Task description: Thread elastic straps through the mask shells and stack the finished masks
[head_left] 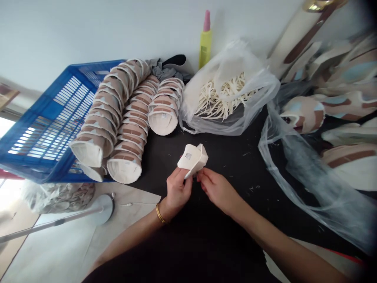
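Left hand [179, 189] and right hand [214, 186] pinch a cream piece [191, 154] toward the desk's [235, 157] near edge. Uneven pulling might twist it.

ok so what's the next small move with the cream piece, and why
I'd probably ease the cream piece open: it looks partly folded in the left hand, and the right hand is already at its lower edge, while the front piece of the short stack shows a wide, rounded mouth.
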Tool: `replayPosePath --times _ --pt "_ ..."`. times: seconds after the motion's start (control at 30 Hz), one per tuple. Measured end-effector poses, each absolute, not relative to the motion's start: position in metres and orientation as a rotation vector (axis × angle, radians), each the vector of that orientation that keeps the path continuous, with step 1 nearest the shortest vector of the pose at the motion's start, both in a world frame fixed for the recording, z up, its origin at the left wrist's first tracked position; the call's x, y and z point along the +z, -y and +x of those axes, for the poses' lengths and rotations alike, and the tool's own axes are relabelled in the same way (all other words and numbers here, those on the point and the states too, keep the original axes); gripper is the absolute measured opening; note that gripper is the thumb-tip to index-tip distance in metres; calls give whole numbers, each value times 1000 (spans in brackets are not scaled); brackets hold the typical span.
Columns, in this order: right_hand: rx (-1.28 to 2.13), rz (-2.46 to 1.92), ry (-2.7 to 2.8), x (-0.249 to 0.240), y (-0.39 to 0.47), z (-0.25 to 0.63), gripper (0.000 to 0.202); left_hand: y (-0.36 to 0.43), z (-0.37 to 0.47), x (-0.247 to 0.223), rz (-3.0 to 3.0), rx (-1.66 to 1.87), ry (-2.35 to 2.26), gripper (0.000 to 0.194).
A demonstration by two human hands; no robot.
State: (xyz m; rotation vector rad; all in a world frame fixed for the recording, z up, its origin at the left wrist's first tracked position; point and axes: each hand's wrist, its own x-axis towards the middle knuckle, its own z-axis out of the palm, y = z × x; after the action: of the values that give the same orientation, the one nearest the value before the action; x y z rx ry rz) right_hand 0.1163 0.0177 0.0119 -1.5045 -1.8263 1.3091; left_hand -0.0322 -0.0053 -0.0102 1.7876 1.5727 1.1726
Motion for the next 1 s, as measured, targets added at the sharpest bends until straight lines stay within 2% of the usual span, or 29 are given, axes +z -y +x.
replayPosePath --times 0.13,0.27,0.33,0.43,0.57,0.8,1.0 --pt "869 -1654 2102 12 -15 113 21 7 -28 -15 1722 1172 -1483 23" --pt "1093 -1605 2063 26 -13 130 25 -4 -26 -15 1329 1214 -1567 14" --pt "1167 -1540 2005 33 -9 142 26 -12 -28 -13 973 1268 -1522 17" --pt "1062 -1541 1785 38 -2 153 23 -19 -30 -9 636 1250 -1258 27" --pt "942 -1509 1698 35 -1 146 27 -12 -27 -7 499 1141 -1033 31" --pt "857 -1581 1858 31 -1 140 29 -1 -20 -9 463 1062 -943 28" --pt "1111 -1500 1777 31 -7 147 28 5 -12 -10 476 1043 -977 32"
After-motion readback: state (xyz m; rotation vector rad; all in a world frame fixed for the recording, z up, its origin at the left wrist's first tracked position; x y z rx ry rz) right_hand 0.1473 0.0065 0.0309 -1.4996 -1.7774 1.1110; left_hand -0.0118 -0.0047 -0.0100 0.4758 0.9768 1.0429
